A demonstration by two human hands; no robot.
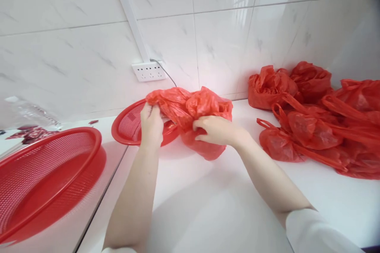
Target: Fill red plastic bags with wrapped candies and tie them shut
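Note:
A crumpled red plastic bag (pixel 204 106) is between my hands above the white table, its mouth end stretched out to the left. My left hand (pixel 152 124) pinches that end of the bag over the rim of a small red mesh basket (pixel 124 124). With fingers curled, my right hand (pixel 212 128) grips the side of the bag's fuller part. Something orange and shiny shows in the basket below the bag, too little of it to name. What the bag holds is hidden.
Several knotted red plastic bags (pixel 314 126) are heaped on the right by the wall. A large red mesh basket (pixel 86 138) stands at the left, past a seam in the table (pixel 190 209). A socket strip (pixel 148 72) with a cable is on the tiled wall. Dark red wrappers (pixel 35 134) lie far left.

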